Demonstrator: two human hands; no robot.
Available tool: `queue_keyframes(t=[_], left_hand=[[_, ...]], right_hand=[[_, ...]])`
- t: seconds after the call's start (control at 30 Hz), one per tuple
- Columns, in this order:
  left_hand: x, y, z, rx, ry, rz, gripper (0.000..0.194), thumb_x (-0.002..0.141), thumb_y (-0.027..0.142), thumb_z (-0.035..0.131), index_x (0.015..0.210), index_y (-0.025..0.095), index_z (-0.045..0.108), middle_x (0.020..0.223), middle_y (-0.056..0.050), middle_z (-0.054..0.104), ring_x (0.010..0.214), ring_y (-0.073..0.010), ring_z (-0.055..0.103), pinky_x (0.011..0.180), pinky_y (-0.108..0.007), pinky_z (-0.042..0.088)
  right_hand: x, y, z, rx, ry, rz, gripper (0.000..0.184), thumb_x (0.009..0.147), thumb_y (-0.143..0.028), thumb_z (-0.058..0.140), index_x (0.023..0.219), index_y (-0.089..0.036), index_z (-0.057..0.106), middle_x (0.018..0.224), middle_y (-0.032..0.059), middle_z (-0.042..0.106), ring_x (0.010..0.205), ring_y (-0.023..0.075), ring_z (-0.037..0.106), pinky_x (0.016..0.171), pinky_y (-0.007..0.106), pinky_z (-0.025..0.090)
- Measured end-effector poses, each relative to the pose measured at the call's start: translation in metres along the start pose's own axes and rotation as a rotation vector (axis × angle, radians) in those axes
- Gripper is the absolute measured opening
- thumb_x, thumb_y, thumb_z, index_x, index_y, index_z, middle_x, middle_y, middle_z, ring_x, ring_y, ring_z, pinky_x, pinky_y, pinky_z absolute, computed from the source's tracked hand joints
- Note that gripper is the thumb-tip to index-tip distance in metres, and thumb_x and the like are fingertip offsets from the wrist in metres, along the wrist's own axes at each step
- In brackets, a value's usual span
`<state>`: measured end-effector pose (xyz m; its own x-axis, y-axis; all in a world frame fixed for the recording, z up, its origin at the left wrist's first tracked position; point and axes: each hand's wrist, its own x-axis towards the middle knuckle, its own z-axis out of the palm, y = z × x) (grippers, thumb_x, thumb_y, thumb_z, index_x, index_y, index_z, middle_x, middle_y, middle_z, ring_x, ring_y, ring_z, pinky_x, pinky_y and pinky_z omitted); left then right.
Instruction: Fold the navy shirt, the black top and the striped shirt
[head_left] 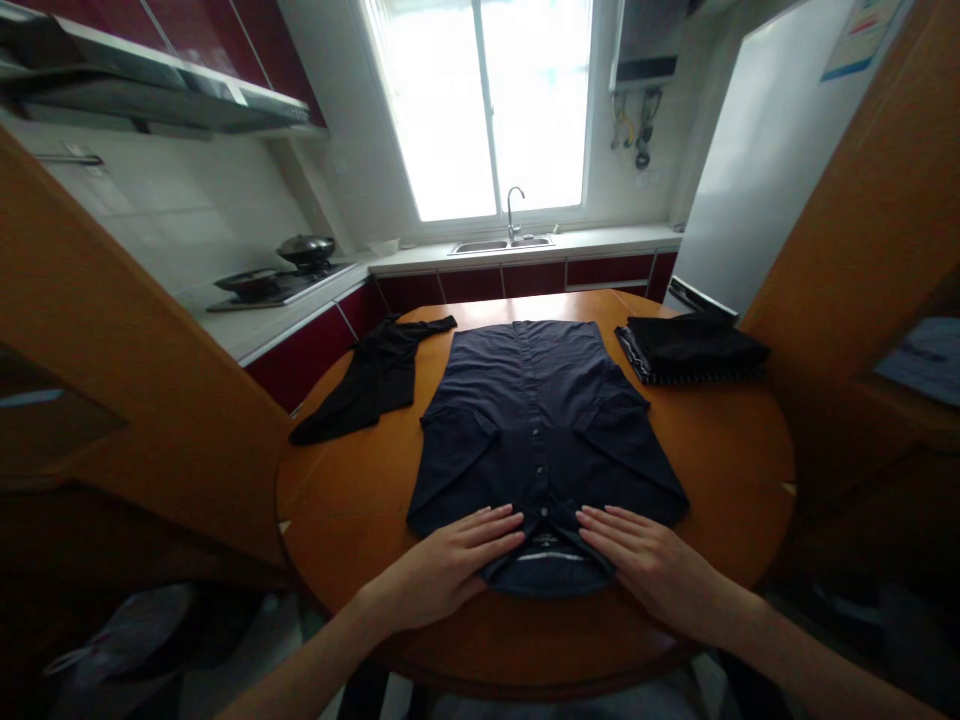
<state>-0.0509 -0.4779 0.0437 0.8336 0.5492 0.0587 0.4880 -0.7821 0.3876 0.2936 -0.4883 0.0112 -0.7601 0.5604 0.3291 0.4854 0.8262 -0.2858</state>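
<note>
A dark navy button-up shirt (525, 440) lies spread out on the round wooden table (345, 530), its collar end towards me and its short sleeves laid inward over the front. My left hand (469, 550) rests flat on the left side of the collar, fingers stretched out. On the collar's right side lies my right hand (641, 555), likewise flat with fingers extended. Between them the neck opening shows a label and a pale strip. White buttons run down the middle of the shirt.
A crumpled black garment (382, 370) lies on the table's left side. At the back right sits a stack of folded dark clothes (690, 345). Beyond the table are a counter with a sink (502, 244), a stove with pans (304, 250) and a fridge (772, 150).
</note>
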Motion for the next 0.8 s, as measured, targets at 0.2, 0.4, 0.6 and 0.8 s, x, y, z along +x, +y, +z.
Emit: queue_keyframes(t=[0.2, 0.4, 0.6, 0.8], left_hand=[[-0.004, -0.004, 0.002, 0.017, 0.029, 0.009, 0.067, 0.094, 0.011, 0.05, 0.155, 0.033, 0.034, 0.159, 0.0, 0.038, 0.146, -0.0215, 0.036, 0.121, -0.043, 0.033], [-0.009, -0.006, 0.003, 0.098, 0.044, -0.034, 0.062, 0.096, 0.014, 0.051, 0.154, 0.032, 0.037, 0.158, -0.001, 0.039, 0.146, -0.022, 0.036, 0.121, -0.046, 0.033], [-0.021, -0.022, -0.002, 0.211, 0.095, -0.081, 0.06, 0.098, 0.012, 0.048, 0.155, 0.029, 0.036, 0.158, -0.004, 0.04, 0.145, -0.0228, 0.037, 0.121, -0.049, 0.032], [-0.041, -0.039, -0.011, 0.203, 0.131, -0.119, 0.059, 0.099, 0.006, 0.038, 0.152, 0.03, 0.041, 0.153, -0.002, 0.047, 0.139, -0.017, 0.047, 0.117, -0.036, 0.04]], right_hand=[[-0.003, 0.001, 0.0, 0.05, 0.056, 0.04, 0.055, 0.089, -0.006, 0.05, 0.141, -0.021, 0.056, 0.144, 0.0092, 0.056, 0.133, 0.0211, 0.053, 0.115, 0.042, 0.041], [-0.006, 0.004, 0.0, 0.071, 0.056, 0.073, 0.047, 0.09, -0.008, 0.051, 0.134, -0.021, 0.061, 0.142, 0.009, 0.059, 0.131, 0.022, 0.056, 0.113, 0.042, 0.044], [-0.007, 0.005, 0.002, 0.047, 0.067, 0.056, 0.047, 0.091, -0.007, 0.049, 0.134, -0.019, 0.06, 0.142, 0.0092, 0.059, 0.132, 0.0214, 0.055, 0.113, 0.042, 0.044], [-0.006, 0.003, 0.001, 0.03, 0.086, 0.039, 0.046, 0.09, -0.007, 0.049, 0.134, -0.018, 0.06, 0.14, 0.0096, 0.061, 0.13, 0.0211, 0.057, 0.112, 0.04, 0.045]])
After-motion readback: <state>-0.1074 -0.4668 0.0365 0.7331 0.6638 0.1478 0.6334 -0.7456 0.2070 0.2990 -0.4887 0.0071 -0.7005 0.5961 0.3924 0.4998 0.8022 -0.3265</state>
